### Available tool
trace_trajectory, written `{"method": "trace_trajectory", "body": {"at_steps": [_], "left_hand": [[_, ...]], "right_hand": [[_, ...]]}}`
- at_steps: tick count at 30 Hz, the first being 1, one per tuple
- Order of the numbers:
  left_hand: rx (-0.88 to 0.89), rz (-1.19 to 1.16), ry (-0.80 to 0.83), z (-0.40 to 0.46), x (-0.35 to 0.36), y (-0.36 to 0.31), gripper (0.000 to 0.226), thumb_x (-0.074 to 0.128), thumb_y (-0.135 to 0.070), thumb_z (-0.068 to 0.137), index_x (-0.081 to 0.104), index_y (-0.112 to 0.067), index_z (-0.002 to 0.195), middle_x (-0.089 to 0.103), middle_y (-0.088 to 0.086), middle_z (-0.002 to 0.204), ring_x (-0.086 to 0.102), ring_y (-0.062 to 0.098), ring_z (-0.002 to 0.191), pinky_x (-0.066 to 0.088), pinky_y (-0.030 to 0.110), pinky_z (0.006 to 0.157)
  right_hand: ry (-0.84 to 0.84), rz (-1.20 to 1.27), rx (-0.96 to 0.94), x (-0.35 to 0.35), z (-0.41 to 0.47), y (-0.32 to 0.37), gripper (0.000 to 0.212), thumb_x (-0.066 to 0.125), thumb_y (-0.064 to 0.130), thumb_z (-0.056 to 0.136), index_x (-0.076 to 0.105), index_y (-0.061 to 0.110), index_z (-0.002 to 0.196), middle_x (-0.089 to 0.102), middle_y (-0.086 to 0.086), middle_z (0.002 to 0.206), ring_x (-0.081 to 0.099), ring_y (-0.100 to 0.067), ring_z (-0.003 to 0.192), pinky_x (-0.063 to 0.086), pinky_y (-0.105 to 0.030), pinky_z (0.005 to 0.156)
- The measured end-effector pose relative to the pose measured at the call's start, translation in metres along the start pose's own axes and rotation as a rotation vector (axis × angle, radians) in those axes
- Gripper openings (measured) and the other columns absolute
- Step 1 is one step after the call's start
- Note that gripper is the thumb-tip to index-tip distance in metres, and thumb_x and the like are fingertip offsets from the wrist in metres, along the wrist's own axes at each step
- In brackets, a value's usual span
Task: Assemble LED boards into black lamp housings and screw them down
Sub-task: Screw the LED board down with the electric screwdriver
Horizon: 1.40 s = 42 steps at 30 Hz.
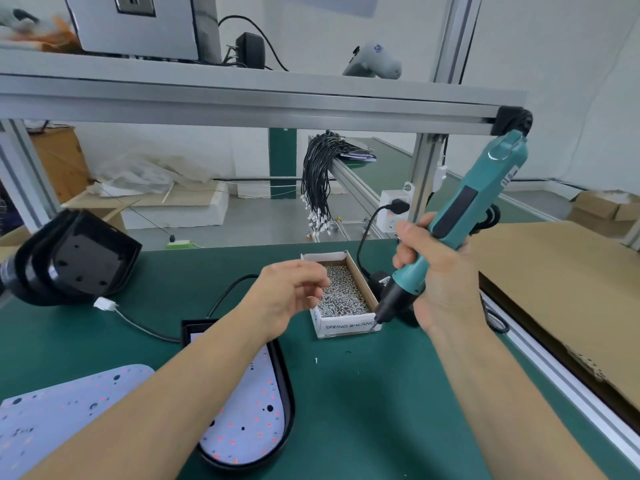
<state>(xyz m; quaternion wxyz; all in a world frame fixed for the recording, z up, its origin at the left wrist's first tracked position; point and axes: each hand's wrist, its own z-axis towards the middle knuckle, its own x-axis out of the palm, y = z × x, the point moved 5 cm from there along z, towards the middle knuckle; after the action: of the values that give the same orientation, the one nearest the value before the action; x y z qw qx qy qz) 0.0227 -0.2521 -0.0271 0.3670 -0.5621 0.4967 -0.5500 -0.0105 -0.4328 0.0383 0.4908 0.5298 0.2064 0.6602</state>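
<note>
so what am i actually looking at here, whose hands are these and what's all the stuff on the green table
There is one picture, taken by a camera on a person's head, looking down at their own bare hands. The right hand grips a teal electric screwdriver, tip down. The left hand hovers over a small cardboard box of silver screws, fingers pinched; whether it holds a screw is unclear. On the green table, a black lamp housing already holds a white LED board. Another loose white LED board lies at the left, and an empty black housing sits farther back.
</note>
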Motion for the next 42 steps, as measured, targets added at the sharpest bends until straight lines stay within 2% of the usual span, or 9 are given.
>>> {"method": "trace_trajectory", "body": {"at_steps": [5, 11, 17, 21, 25, 33, 35, 38, 42], "left_hand": [[-0.097, -0.262, -0.085, -0.028, -0.021, -0.001, 0.021, 0.052, 0.007, 0.086, 0.061, -0.005, 0.07, 0.067, 0.008, 0.065, 0.057, 0.009, 0.045, 0.05, 0.016, 0.042], [-0.086, -0.269, -0.037, -0.048, -0.041, -0.004, 0.015, 0.056, 0.005, 0.087, 0.068, -0.002, 0.093, 0.071, 0.006, 0.071, 0.065, 0.01, 0.054, 0.054, 0.017, 0.051], [-0.134, -0.374, -0.089, -0.064, -0.058, 0.004, 0.014, 0.067, -0.01, 0.064, 0.064, -0.008, 0.077, 0.068, 0.003, 0.064, 0.064, 0.009, 0.051, 0.054, 0.017, 0.048], [-0.245, -0.552, -0.097, -0.074, -0.059, 0.013, 0.008, 0.069, -0.007, 0.063, 0.067, -0.009, 0.07, 0.07, 0.006, 0.074, 0.067, 0.016, 0.055, 0.057, 0.022, 0.051], [-0.275, -0.609, -0.09, -0.081, -0.057, 0.019, 0.003, 0.072, -0.008, 0.062, 0.07, -0.007, 0.064, 0.06, 0.004, 0.067, 0.058, 0.012, 0.048, 0.052, 0.017, 0.043], [-0.027, -0.386, 0.066, -0.092, -0.061, 0.014, 0.012, 0.064, -0.01, 0.069, 0.076, -0.009, 0.068, 0.061, 0.003, 0.064, 0.057, 0.01, 0.05, 0.052, 0.019, 0.048], [0.077, -0.294, 0.069, -0.093, -0.063, 0.011, 0.012, 0.072, -0.011, 0.064, 0.077, -0.006, 0.073, 0.062, 0.007, 0.065, 0.058, 0.014, 0.052, 0.053, 0.021, 0.051], [0.202, -0.211, 0.077, -0.095, -0.064, 0.005, 0.04, 0.093, -0.025, 0.046, 0.078, -0.005, 0.077, 0.063, 0.008, 0.064, 0.059, 0.016, 0.054, 0.052, 0.023, 0.055], [0.278, -0.242, 0.067, -0.098, -0.063, 0.0, 0.05, 0.097, -0.035, 0.037, 0.078, -0.009, 0.076, 0.063, 0.008, 0.061, 0.059, 0.017, 0.053, 0.051, 0.023, 0.054]], "right_hand": [[0.077, 0.087, 0.021, 0.031, -0.007, -0.005, 0.028, 0.069, 0.002, 0.071, 0.057, 0.024, 0.06, 0.046, 0.003, 0.049, 0.042, -0.011, 0.042, 0.04, -0.021, 0.048], [0.112, 0.162, 0.051, 0.054, -0.016, -0.009, 0.028, 0.067, 0.001, 0.07, 0.056, 0.023, 0.058, 0.044, 0.005, 0.049, 0.041, -0.011, 0.041, 0.039, -0.021, 0.048], [0.118, 0.225, 0.081, 0.067, -0.022, -0.013, 0.028, 0.066, -0.001, 0.076, 0.053, 0.022, 0.065, 0.046, 0.005, 0.054, 0.042, -0.01, 0.043, 0.039, -0.022, 0.047], [0.118, 0.309, 0.064, 0.08, -0.028, -0.014, 0.028, 0.066, 0.0, 0.076, 0.055, 0.023, 0.063, 0.044, 0.006, 0.054, 0.042, -0.009, 0.043, 0.041, -0.021, 0.048], [0.132, 0.362, 0.038, 0.093, -0.034, -0.013, 0.027, 0.066, 0.001, 0.076, 0.054, 0.023, 0.064, 0.046, 0.006, 0.056, 0.043, -0.008, 0.044, 0.042, -0.022, 0.05], [0.16, 0.437, 0.027, 0.108, -0.04, -0.003, 0.027, 0.064, 0.002, 0.079, 0.052, 0.022, 0.067, 0.045, 0.008, 0.053, 0.044, -0.006, 0.043, 0.042, -0.02, 0.05], [0.174, 0.434, 0.03, 0.11, -0.042, -0.002, 0.027, 0.064, 0.002, 0.08, 0.051, 0.022, 0.069, 0.045, 0.008, 0.055, 0.044, -0.006, 0.043, 0.042, -0.02, 0.05], [0.205, 0.423, 0.025, 0.111, -0.045, -0.001, 0.028, 0.062, 0.001, 0.083, 0.049, 0.022, 0.069, 0.045, 0.009, 0.055, 0.044, -0.006, 0.044, 0.043, -0.02, 0.051], [0.204, 0.407, 0.023, 0.11, -0.047, 0.0, 0.028, 0.059, -0.001, 0.085, 0.048, 0.021, 0.071, 0.046, 0.009, 0.056, 0.043, -0.005, 0.044, 0.042, -0.02, 0.051]]}}
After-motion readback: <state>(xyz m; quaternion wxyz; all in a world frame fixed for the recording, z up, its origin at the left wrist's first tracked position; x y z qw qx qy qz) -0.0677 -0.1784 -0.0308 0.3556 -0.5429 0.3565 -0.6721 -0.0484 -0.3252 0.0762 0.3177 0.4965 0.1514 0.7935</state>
